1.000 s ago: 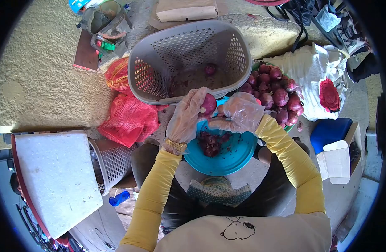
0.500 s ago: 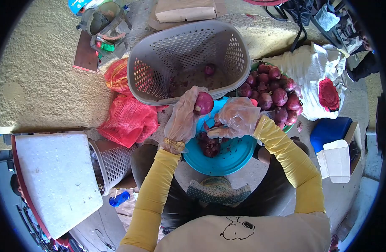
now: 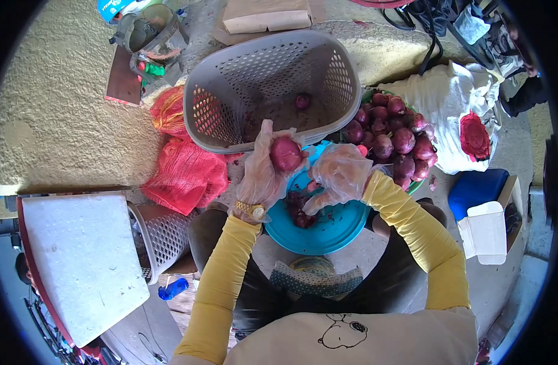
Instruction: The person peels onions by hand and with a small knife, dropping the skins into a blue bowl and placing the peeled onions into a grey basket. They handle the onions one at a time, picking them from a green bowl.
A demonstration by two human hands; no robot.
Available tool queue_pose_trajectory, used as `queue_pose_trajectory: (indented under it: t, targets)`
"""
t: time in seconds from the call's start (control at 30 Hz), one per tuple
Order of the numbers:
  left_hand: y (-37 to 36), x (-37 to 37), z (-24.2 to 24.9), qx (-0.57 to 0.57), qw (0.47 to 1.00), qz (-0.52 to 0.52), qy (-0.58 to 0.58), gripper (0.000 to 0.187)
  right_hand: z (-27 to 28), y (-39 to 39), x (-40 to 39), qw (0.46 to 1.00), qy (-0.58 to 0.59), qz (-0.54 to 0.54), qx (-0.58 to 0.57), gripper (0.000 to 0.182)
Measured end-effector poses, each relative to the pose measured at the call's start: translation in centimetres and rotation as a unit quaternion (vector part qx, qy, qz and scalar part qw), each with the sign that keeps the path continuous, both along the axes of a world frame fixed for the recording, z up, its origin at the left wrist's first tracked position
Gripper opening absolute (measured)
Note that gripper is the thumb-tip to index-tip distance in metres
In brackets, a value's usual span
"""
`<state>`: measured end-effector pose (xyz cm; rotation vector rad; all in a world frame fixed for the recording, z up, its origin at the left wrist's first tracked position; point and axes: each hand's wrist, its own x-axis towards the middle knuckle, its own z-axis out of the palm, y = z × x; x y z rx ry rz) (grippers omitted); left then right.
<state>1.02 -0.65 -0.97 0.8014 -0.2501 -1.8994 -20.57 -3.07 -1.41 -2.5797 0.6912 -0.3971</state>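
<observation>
A peeled-looking red onion (image 3: pixel 286 154) rests in my left hand (image 3: pixel 261 173), its gloved fingers curled around it. My right hand (image 3: pixel 341 173), also in a clear plastic glove, is curled just right of the onion and apart from it. A small pinkish-red end shows at that hand's upper edge; the rest of what it grips is hidden. Below both hands lies a turquoise basin (image 3: pixel 327 234) with dark onion skins (image 3: pixel 302 213) in it. Beyond it stands a grey perforated basket (image 3: pixel 273 67), where a single onion (image 3: pixel 303 101) lies.
A heap of red onions (image 3: pixel 403 140) is at the right, beside a white sack (image 3: pixel 458 109). Red mesh bags (image 3: pixel 188 173) lie on the left. A white foam lid (image 3: pixel 81 261) and another basket (image 3: pixel 163 237) stand nearer. An open box (image 3: pixel 489 234) is far right.
My left hand has turned and opened out under the onion, which moved slightly left and down. My right hand has drawn back from the skins a little, its thumb now farther from its fingers.
</observation>
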Motion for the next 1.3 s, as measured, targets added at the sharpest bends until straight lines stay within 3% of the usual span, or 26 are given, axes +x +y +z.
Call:
queue_pose_trajectory:
  t: [0.13, 0.2, 0.23, 0.3, 0.4, 0.5, 0.6, 0.67, 0.7, 0.8, 0.83, 0.87, 0.9, 0.93, 0.97, 1.0, 1.03, 1.07, 1.1, 1.13, 1.17, 1.2, 1.23, 1.27, 1.3]
  targets:
    - [-0.1, -0.4, -0.1, 0.010, 0.999, 0.043, -0.006, 0.037, 1.6, 0.1, 0.5, 0.996, 0.090, -0.009, 0.006, 0.061]
    - [-0.1, -0.4, -0.4, 0.015, 0.999, 0.050, 0.006, 0.037, 0.8, 0.2, 0.5, 0.998, -0.026, -0.051, -0.001, 0.062]
    - [-0.1, -0.4, -0.4, 0.030, 0.998, 0.061, 0.006, 0.035, 1.1, 0.1, 0.5, 0.998, -0.026, -0.051, 0.000, 0.062]
    - [-0.1, -0.5, -0.5, 0.044, 0.996, 0.071, 0.007, 0.034, 2.5, -0.2, 0.5, 0.986, -0.043, -0.108, 0.121, 0.064]
    - [0.0, -0.8, -0.9, 0.016, 0.996, 0.091, -0.001, 0.030, 3.4, -0.4, 0.4, 0.980, -0.002, -0.182, 0.077, 0.065]
    - [0.4, -0.9, -2.5, -0.021, 0.995, 0.068, -0.075, 0.028, 3.0, -0.5, 0.5, 0.970, -0.074, -0.191, 0.130, 0.072]
    - [0.4, -1.0, -3.3, -0.067, 0.981, 0.071, -0.169, 0.026, 3.4, -0.4, 0.7, 0.966, -0.068, -0.187, 0.165, 0.077]
    - [0.4, -0.5, -2.4, 0.016, 0.998, 0.030, 0.054, 0.024, 3.1, -0.4, 0.9, 0.971, -0.081, -0.190, 0.120, 0.072]
    - [0.4, -0.3, -2.2, 0.015, 0.998, 0.029, 0.054, 0.024, 3.0, -0.4, 0.9, 0.974, -0.092, -0.192, 0.075, 0.074]
    - [1.2, -0.1, -2.0, -0.017, 0.992, -0.020, 0.121, 0.033, 3.2, -0.3, 0.8, 0.976, -0.094, -0.179, 0.083, 0.073]
    - [1.7, -0.4, -2.2, -0.220, 0.955, -0.001, -0.199, 0.031, 2.8, -0.3, 0.9, 0.976, -0.094, -0.179, 0.083, 0.073]
    - [1.9, -0.6, -2.4, -0.391, 0.779, 0.017, -0.491, 0.032, 2.2, -0.3, 1.0, 0.975, -0.115, -0.174, 0.079, 0.073]
    - [1.8, -0.5, -2.9, -0.390, 0.779, 0.017, -0.491, 0.032, 1.9, -0.3, 1.1, 0.973, -0.137, -0.169, 0.074, 0.073]
    - [1.6, -0.4, -3.5, -0.309, 0.892, 0.010, -0.331, 0.040, 2.0, -0.2, 1.1, 0.973, -0.137, -0.169, 0.075, 0.073]
    - [1.5, -0.4, -4.1, -0.213, 0.964, 0.003, -0.156, 0.049, 2.2, -0.2, 1.1, 0.972, -0.139, -0.172, 0.085, 0.073]
    - [1.4, -0.2, -3.9, -0.213, 0.964, 0.003, -0.156, 0.049, 2.6, -0.2, 1.1, 0.970, -0.141, -0.174, 0.095, 0.072]
    - [1.5, 0.0, -3.8, -0.301, 0.892, -0.010, -0.338, 0.055, 3.2, -0.2, 1.0, 0.970, -0.140, -0.173, 0.096, 0.072]
    - [1.6, 0.2, -3.7, -0.374, 0.777, -0.023, -0.505, 0.061, 3.9, -0.2, 0.9, 0.972, -0.095, -0.179, 0.122, 0.067]
    - [1.5, 0.0, -4.2, -0.373, 0.778, -0.023, -0.506, 0.061, 4.2, -0.2, 0.8, 0.971, -0.050, -0.184, 0.148, 0.068]
    - [1.4, -0.5, -5.0, -0.318, 0.913, 0.003, -0.255, 0.060, 3.9, -0.4, 0.7, 0.970, -0.050, -0.184, 0.148, 0.068]
    - [1.5, -0.8, -5.6, -0.235, 0.971, 0.030, 0.017, 0.058, 3.2, -0.5, 0.6, 0.973, -0.036, -0.179, 0.140, 0.065]
    - [1.6, -0.5, -4.7, -0.234, 0.972, 0.030, 0.017, 0.058, 2.5, -0.6, 0.5, 0.976, -0.022, -0.174, 0.133, 0.062]
    - [1.7, 0.0, -3.0, -0.340, 0.897, -0.002, -0.281, 0.057, 1.6, -0.6, 0.5, 0.976, -0.022, -0.173, 0.133, 0.062]
    - [1.8, 0.3, -2.1, -0.410, 0.727, -0.034, -0.550, 0.057, 0.7, -0.6, 0.6, 0.971, -0.092, -0.161, 0.152, 0.059]
    - [1.7, 0.3, -2.7, -0.410, 0.727, -0.034, -0.550, 0.057, 0.9, -0.6, 0.9, 0.961, -0.161, -0.148, 0.170, 0.060]
